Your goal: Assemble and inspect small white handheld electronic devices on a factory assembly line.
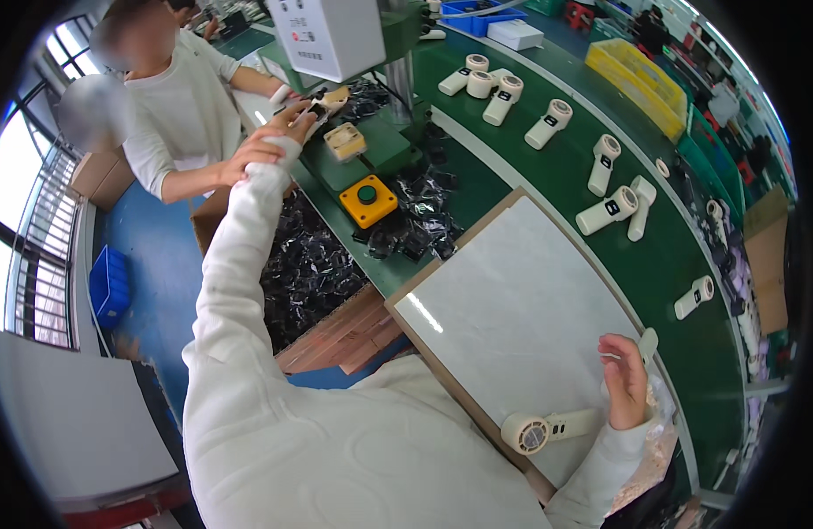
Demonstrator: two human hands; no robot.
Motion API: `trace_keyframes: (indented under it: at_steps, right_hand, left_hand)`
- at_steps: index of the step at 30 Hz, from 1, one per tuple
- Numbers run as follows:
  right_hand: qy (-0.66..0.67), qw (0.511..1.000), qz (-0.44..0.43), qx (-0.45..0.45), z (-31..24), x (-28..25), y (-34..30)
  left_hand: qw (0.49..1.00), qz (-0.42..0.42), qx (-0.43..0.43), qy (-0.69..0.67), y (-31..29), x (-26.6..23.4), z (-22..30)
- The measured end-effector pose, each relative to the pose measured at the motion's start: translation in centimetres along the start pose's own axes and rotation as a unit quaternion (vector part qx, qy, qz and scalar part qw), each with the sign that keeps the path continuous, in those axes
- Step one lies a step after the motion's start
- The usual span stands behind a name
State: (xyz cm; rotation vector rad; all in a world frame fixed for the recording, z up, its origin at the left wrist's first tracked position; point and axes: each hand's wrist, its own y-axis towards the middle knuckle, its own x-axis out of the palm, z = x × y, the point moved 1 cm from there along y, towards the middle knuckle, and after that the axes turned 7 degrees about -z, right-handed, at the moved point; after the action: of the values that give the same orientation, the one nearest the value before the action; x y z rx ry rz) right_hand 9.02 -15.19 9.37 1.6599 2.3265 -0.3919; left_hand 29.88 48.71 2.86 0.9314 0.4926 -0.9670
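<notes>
My left arm stretches far forward, and my left hand point(290, 122) is beside the green press. Its fingers are closed around a small dark and pale piece, too small to make out. A co-worker's hand point(248, 159) overlaps my left cuff; whether it touches I cannot tell. Close by, a cream part point(344, 141) sits in the press fixture, and another cream piece point(336, 99) lies beyond it. My right hand point(625, 381) is raised over the white board point(512, 300), fingers loosely apart and holding nothing. Below it, a white handheld fan point(527, 433) lies on the board.
A yellow box with a green push button point(368, 201) stands before the press. Black wrapped pieces point(309, 282) fill a carton at left. Several white fans point(607, 210) lie along the curved green conveyor point(662, 273). A yellow crate point(635, 84) stands behind.
</notes>
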Motion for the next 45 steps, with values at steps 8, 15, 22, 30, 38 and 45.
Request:
trace_keyframes:
  at_steps: [8, 15, 22, 30, 38, 45]
  right_hand:
    - [-0.03, 0.999, 0.027, 0.028, -0.6, -1.5, -5.1]
    - [-0.029, 0.999, 0.017, 0.014, 0.9, -0.5, -5.4]
    - [-0.004, 0.997, 0.076, -0.032, 2.7, -0.1, -8.0]
    - [0.002, 0.97, 0.238, -0.055, 4.8, -3.3, -12.0]
    - [-0.185, 0.957, 0.19, 0.118, 8.3, -5.0, -12.4]
    - [-0.347, 0.912, 0.151, 0.158, 9.7, -8.9, -8.4]
  left_hand:
    - [0.996, 0.022, 0.084, 0.039, 2.7, 2.9, -1.5]
    - [0.996, 0.073, -0.007, -0.046, -4.2, -2.4, 7.8]
    - [0.869, -0.432, 0.113, -0.211, -23.5, -6.3, 20.2]
    - [0.679, -0.541, 0.224, -0.443, -24.3, 5.3, 30.6]
    - [0.669, -0.552, 0.244, -0.434, -20.0, 14.0, 39.5]
    - [0.715, -0.487, 0.35, -0.359, -18.9, 23.2, 46.7]
